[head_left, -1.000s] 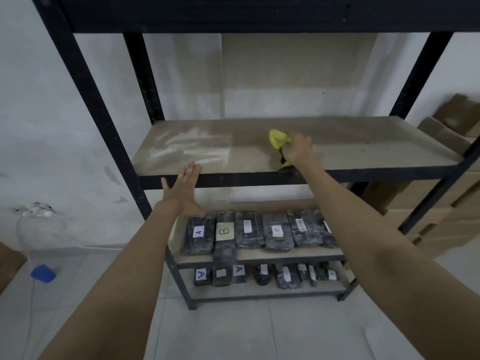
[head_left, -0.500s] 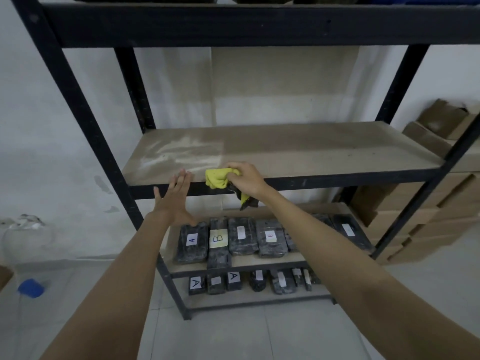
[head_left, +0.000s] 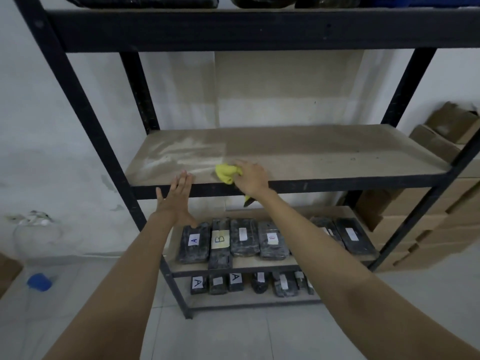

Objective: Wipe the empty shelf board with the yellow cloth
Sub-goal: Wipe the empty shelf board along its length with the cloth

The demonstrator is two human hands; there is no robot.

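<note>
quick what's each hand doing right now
Left hand: open, straight fingers resting at the front edge of the empty brown shelf board.
Right hand: gripping the bunched yellow cloth on that board.

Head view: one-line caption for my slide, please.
Right hand presses yellow cloth on dusty shelf board; left hand braces its front edge.

Yellow cloth [head_left: 228,172], black frame [head_left: 285,184]

White wall [head_left: 52,113], grey tiled floor [head_left: 233,339]
</note>
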